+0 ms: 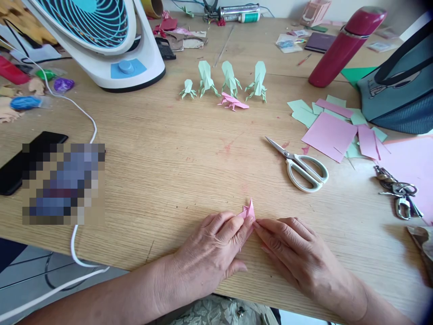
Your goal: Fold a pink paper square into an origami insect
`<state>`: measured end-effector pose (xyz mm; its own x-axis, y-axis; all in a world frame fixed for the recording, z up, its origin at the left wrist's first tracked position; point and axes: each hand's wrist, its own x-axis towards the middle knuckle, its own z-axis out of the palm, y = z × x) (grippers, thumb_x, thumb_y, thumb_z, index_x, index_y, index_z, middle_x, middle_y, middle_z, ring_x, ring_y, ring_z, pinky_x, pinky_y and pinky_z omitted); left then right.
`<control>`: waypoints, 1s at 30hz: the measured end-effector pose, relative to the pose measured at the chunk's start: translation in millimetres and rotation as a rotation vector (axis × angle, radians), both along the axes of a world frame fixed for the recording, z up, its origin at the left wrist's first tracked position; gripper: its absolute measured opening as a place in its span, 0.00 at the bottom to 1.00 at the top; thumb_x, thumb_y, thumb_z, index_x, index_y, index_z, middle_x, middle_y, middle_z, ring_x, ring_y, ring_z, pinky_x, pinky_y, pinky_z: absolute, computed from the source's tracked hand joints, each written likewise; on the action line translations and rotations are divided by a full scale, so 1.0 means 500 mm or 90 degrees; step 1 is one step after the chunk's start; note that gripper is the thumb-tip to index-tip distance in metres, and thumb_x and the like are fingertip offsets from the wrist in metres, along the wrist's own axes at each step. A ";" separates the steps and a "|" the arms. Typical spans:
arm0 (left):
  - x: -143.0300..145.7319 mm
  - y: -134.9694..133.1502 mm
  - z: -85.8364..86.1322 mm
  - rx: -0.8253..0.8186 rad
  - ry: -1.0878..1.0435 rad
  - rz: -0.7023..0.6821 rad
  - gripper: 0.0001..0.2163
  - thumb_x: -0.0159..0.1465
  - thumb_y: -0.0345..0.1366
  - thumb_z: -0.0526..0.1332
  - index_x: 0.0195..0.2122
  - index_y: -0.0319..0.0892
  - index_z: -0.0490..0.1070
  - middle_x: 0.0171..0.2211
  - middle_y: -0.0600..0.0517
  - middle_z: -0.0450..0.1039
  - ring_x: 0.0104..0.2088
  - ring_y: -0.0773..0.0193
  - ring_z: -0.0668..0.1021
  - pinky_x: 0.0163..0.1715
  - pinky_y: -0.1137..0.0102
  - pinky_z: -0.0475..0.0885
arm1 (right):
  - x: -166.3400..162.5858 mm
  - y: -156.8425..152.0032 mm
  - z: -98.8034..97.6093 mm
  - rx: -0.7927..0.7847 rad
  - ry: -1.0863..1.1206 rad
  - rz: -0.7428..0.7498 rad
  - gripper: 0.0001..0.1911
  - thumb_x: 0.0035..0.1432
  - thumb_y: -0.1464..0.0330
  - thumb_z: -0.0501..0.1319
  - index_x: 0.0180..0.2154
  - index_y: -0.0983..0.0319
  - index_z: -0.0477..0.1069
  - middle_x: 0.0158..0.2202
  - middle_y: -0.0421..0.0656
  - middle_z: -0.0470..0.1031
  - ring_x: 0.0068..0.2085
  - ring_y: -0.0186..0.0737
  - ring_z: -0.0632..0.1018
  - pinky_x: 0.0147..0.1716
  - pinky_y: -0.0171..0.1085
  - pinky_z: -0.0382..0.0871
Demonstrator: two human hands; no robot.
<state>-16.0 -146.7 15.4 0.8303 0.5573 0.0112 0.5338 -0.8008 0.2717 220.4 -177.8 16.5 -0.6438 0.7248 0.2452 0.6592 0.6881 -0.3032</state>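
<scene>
A small folded piece of pink paper (250, 211) is between my hands near the front edge of the table, its pointed tip sticking up. My left hand (216, 246) grips it with the fingers closed over its left and lower part. The fingertips of my right hand (294, 253) pinch its right edge, close beside my left fingers. Much of the paper is hidden under the fingers. Beyond the hands, white-handled scissors (304, 169) lie with their blades pointing away to the left.
Several green origami figures (231, 77) and a pink one (233, 102) stand farther back. Pink and green paper pieces (329, 133), keys (399, 189), a red flask (347, 47) and a bag (399, 90) are at right. A fan (131, 67) and black phone (20, 171) are at left.
</scene>
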 end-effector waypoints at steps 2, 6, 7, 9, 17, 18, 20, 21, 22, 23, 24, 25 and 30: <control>0.000 0.001 0.001 -0.001 -0.002 0.001 0.48 0.57 0.47 0.72 0.70 0.34 0.48 0.70 0.41 0.52 0.57 0.52 0.69 0.58 0.60 0.70 | -0.002 0.001 0.001 0.001 0.000 -0.002 0.18 0.70 0.74 0.49 0.55 0.68 0.71 0.50 0.55 0.76 0.42 0.47 0.76 0.38 0.45 0.76; -0.001 0.003 0.004 0.008 0.002 -0.012 0.48 0.56 0.49 0.72 0.69 0.32 0.50 0.70 0.41 0.52 0.57 0.52 0.69 0.57 0.61 0.69 | -0.004 0.002 0.002 0.001 -0.005 -0.009 0.17 0.69 0.74 0.50 0.53 0.68 0.72 0.49 0.55 0.76 0.41 0.46 0.75 0.37 0.44 0.75; -0.001 0.003 0.004 0.008 0.003 -0.012 0.47 0.56 0.49 0.72 0.69 0.32 0.50 0.70 0.41 0.52 0.57 0.52 0.69 0.57 0.61 0.69 | -0.003 0.001 0.001 0.001 -0.008 -0.009 0.17 0.69 0.74 0.50 0.53 0.68 0.72 0.49 0.55 0.76 0.41 0.47 0.75 0.38 0.44 0.75; -0.001 0.004 0.004 0.009 0.006 -0.012 0.46 0.57 0.48 0.71 0.69 0.33 0.51 0.70 0.42 0.54 0.57 0.53 0.68 0.57 0.62 0.68 | -0.002 -0.001 0.000 0.001 -0.015 -0.006 0.17 0.69 0.74 0.50 0.54 0.68 0.71 0.50 0.55 0.75 0.41 0.47 0.74 0.38 0.44 0.75; -0.002 0.008 0.008 0.046 0.034 -0.029 0.45 0.62 0.50 0.67 0.70 0.31 0.47 0.69 0.40 0.54 0.58 0.51 0.67 0.57 0.58 0.67 | -0.002 -0.004 -0.008 -0.010 -0.030 0.005 0.18 0.69 0.74 0.52 0.57 0.70 0.69 0.51 0.55 0.73 0.42 0.48 0.72 0.40 0.46 0.73; -0.004 0.008 0.009 0.049 0.037 -0.037 0.44 0.62 0.49 0.67 0.70 0.31 0.47 0.69 0.40 0.54 0.59 0.51 0.67 0.57 0.58 0.66 | -0.003 -0.003 -0.009 -0.009 -0.029 0.004 0.18 0.69 0.75 0.52 0.57 0.70 0.69 0.51 0.55 0.73 0.42 0.48 0.72 0.40 0.46 0.73; -0.010 0.008 0.009 0.053 0.037 -0.050 0.43 0.63 0.47 0.67 0.71 0.32 0.46 0.70 0.41 0.53 0.61 0.52 0.65 0.58 0.59 0.66 | -0.003 -0.002 -0.012 -0.007 -0.027 0.002 0.18 0.68 0.75 0.53 0.57 0.70 0.69 0.51 0.55 0.73 0.42 0.48 0.71 0.40 0.46 0.73; -0.012 0.007 0.009 0.053 0.035 -0.053 0.42 0.64 0.46 0.66 0.71 0.32 0.46 0.70 0.42 0.53 0.62 0.52 0.64 0.59 0.60 0.65 | -0.003 -0.002 -0.013 -0.006 -0.028 0.002 0.18 0.68 0.75 0.53 0.57 0.70 0.69 0.51 0.55 0.73 0.43 0.48 0.71 0.40 0.46 0.73; -0.014 0.007 0.008 0.052 0.032 -0.053 0.42 0.64 0.45 0.66 0.71 0.32 0.46 0.70 0.42 0.53 0.63 0.52 0.64 0.59 0.60 0.65 | -0.002 -0.001 -0.013 -0.005 -0.027 0.002 0.18 0.68 0.75 0.54 0.57 0.70 0.69 0.51 0.55 0.73 0.43 0.48 0.71 0.40 0.46 0.73; -0.015 0.006 0.007 0.051 0.028 -0.050 0.42 0.64 0.45 0.67 0.71 0.32 0.46 0.70 0.42 0.53 0.63 0.53 0.63 0.60 0.60 0.65 | -0.002 -0.001 -0.014 -0.007 -0.027 0.003 0.19 0.68 0.76 0.54 0.58 0.70 0.68 0.51 0.55 0.73 0.43 0.48 0.71 0.40 0.46 0.73; -0.015 0.005 0.006 0.050 0.023 -0.046 0.42 0.63 0.45 0.67 0.71 0.33 0.47 0.70 0.42 0.53 0.63 0.53 0.63 0.60 0.61 0.64 | -0.001 -0.001 -0.014 -0.008 -0.027 0.003 0.19 0.68 0.76 0.54 0.58 0.70 0.68 0.51 0.55 0.73 0.43 0.48 0.71 0.40 0.46 0.73; -0.015 0.004 0.004 0.049 0.019 -0.043 0.42 0.63 0.45 0.67 0.71 0.33 0.47 0.70 0.43 0.53 0.63 0.53 0.64 0.60 0.61 0.64 | -0.001 -0.001 -0.013 -0.009 -0.026 0.003 0.19 0.68 0.76 0.54 0.58 0.70 0.68 0.51 0.55 0.73 0.42 0.48 0.71 0.40 0.46 0.73; -0.009 0.003 0.003 0.046 0.014 -0.032 0.41 0.62 0.46 0.68 0.70 0.33 0.51 0.67 0.44 0.59 0.60 0.53 0.68 0.58 0.61 0.65 | -0.004 -0.002 -0.011 -0.022 -0.027 -0.015 0.20 0.68 0.76 0.53 0.60 0.69 0.66 0.52 0.54 0.72 0.43 0.47 0.70 0.41 0.46 0.74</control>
<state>-20.4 -145.2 17.0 0.8578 0.5130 0.0316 0.4973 -0.8439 0.2012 218.1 -179.0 11.0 -0.6352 0.7479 0.1931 0.6883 0.6615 -0.2979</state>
